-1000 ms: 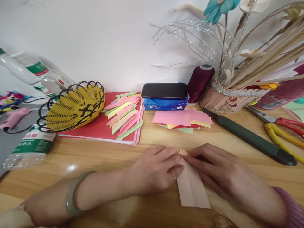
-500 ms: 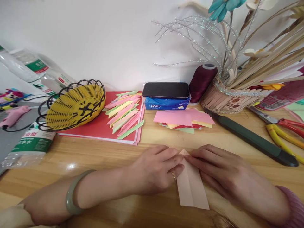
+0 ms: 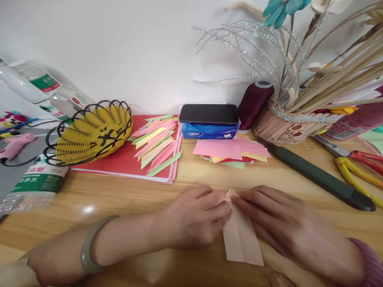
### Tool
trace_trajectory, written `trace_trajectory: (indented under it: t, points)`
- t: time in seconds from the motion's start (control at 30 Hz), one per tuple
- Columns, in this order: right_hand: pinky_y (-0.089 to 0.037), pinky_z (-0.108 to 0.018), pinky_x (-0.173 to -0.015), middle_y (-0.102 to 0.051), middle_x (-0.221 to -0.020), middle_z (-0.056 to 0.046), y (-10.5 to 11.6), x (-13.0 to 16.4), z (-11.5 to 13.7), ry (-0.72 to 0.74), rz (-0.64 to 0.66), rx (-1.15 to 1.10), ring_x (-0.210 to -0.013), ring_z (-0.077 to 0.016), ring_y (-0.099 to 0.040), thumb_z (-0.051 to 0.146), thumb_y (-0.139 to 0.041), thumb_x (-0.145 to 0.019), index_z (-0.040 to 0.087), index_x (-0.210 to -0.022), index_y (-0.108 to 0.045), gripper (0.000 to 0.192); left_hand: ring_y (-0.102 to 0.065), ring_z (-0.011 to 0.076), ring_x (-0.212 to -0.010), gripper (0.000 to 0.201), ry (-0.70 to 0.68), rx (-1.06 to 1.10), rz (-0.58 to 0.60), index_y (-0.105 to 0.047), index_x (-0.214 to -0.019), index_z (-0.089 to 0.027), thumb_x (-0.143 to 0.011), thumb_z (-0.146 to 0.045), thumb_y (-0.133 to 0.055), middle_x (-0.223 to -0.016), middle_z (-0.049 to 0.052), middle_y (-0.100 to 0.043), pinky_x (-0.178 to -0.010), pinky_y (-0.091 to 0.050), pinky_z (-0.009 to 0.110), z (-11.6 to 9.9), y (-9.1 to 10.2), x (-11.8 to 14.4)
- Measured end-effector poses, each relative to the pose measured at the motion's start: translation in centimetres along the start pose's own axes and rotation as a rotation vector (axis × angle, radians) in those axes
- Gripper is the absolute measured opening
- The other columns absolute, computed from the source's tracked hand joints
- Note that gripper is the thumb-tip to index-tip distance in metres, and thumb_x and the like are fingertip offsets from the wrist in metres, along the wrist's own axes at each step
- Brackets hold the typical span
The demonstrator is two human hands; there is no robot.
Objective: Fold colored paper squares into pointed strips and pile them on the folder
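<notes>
A pale peach sheet of paper [image 3: 241,239] lies on the table, creased lengthwise, its top corners folded in to a point. With curled fingers, my left hand [image 3: 196,217] is closed on the upper left edge of the paper near that point. My right hand [image 3: 283,223] bears on the other side, its index fingertip pressed on the folded corner and its other fingers bent along the right edge. The fingers partly hide the folded flaps and both thumbs.
Pink and coloured paper sheets [image 3: 218,147] lie just beyond my hands. Folded paper strips [image 3: 158,149] rest on red paper [image 3: 98,167] beside a yellow basket [image 3: 92,133]. A phone [image 3: 209,114] sits on a blue tissue pack [image 3: 194,131]. A green-handled tool [image 3: 314,171] and scissors [image 3: 353,159] lie right.
My left fingers have drawn back slightly from the paper's point, down its left edge. The right hand stays on the folded corner, a touch lower.
</notes>
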State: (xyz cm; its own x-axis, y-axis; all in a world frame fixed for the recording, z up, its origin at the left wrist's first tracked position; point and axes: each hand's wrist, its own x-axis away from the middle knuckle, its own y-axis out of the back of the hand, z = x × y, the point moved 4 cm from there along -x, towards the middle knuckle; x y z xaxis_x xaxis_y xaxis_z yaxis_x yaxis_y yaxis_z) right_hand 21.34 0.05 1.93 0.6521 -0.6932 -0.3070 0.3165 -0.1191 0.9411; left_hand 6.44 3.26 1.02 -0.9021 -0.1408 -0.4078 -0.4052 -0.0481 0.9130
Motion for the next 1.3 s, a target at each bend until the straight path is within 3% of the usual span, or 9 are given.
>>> trace_trajectory:
  t: [0.23,0.53,0.6,0.73,0.87,1.07,1.17,1.3]
  points:
    - [-0.053,-0.032,-0.066,-0.063,-0.083,-0.009,0.0,-0.1,0.2,0.022,0.023,0.018,-0.080,-0.0182,-0.058,0.012,-0.032,-0.091,0.008,-0.106,-0.057,0.029,-0.053,0.0176,-0.091,0.023,-0.029,0.035,-0.007,-0.063,-0.090,-0.007,-0.089,-0.008,-0.041,-0.087,0.004,-0.063,-0.075,-0.046,0.032,0.0,0.3,0.0]
    - [-0.052,-0.034,-0.072,-0.061,-0.091,-0.009,-0.1,0.3,-0.1,0.009,0.064,-0.008,-0.087,-0.0191,-0.055,0.014,-0.031,-0.092,0.011,-0.115,-0.053,0.032,-0.052,0.0189,-0.094,0.021,-0.021,0.014,-0.009,-0.062,-0.095,-0.005,-0.088,-0.009,-0.043,-0.094,0.006,-0.063,-0.077,-0.046,0.032,-0.2,0.0,0.1]
    - [-0.051,-0.034,-0.071,-0.060,-0.091,-0.008,-0.1,0.2,-0.2,-0.013,0.071,-0.022,-0.086,-0.0190,-0.054,0.015,-0.033,-0.091,0.012,-0.117,-0.052,0.031,-0.053,0.0185,-0.093,0.019,0.007,0.020,-0.012,-0.062,-0.094,-0.007,-0.088,-0.010,-0.044,-0.097,0.006,-0.063,-0.079,-0.046,0.032,-0.1,0.0,-0.1]
    - [-0.047,-0.034,-0.064,-0.056,-0.085,-0.007,0.0,-0.1,-0.3,-0.036,0.105,-0.005,-0.078,-0.0189,-0.051,0.019,-0.033,-0.092,0.014,-0.118,-0.051,0.032,-0.055,0.0155,-0.086,0.019,0.190,0.081,-0.101,-0.064,-0.087,-0.012,-0.090,-0.018,-0.045,-0.089,0.003,-0.065,-0.078,-0.047,0.028,0.7,0.0,-0.2]
    - [-0.041,-0.033,-0.057,-0.052,-0.076,-0.005,-0.1,-0.1,-0.1,-0.031,0.130,0.061,-0.068,-0.0183,-0.047,0.021,-0.034,-0.091,0.013,-0.113,-0.053,0.031,-0.053,0.0157,-0.081,0.020,0.190,0.180,-0.098,-0.065,-0.089,-0.014,-0.089,-0.017,-0.045,-0.084,0.003,-0.066,-0.073,-0.048,0.028,1.6,-0.1,-0.6]
    - [-0.038,-0.035,-0.063,-0.054,-0.079,-0.005,-0.6,0.3,0.1,-0.044,0.132,0.072,-0.070,-0.0186,-0.046,0.020,-0.037,-0.089,0.015,-0.110,-0.055,0.028,-0.050,0.0191,-0.088,0.022,0.173,-0.052,-0.067,-0.063,-0.099,-0.018,-0.092,-0.029,-0.045,-0.088,0.005,-0.059,-0.074,-0.045,0.030,3.0,-1.3,-1.2]
    - [-0.038,-0.035,-0.066,-0.056,-0.081,-0.006,-0.8,0.5,0.2,-0.041,0.104,0.069,-0.073,-0.0190,-0.047,0.018,-0.036,-0.089,0.014,-0.109,-0.055,0.028,-0.048,0.0212,-0.093,0.019,0.078,-0.170,-0.022,-0.059,-0.107,-0.024,-0.091,-0.027,-0.049,-0.093,0.005,-0.056,-0.079,-0.042,0.036,2.9,-1.7,-1.4]
    - [-0.038,-0.036,-0.067,-0.057,-0.081,-0.006,-0.9,0.4,0.4,-0.042,0.095,0.057,-0.074,-0.0193,-0.048,0.017,-0.037,-0.089,0.011,-0.110,-0.055,0.028,-0.048,0.0186,-0.087,0.016,0.028,-0.276,-0.014,-0.060,-0.095,-0.016,-0.092,-0.021,-0.046,-0.089,0.005,-0.057,-0.077,-0.040,0.037,2.7,-1.3,-1.7]
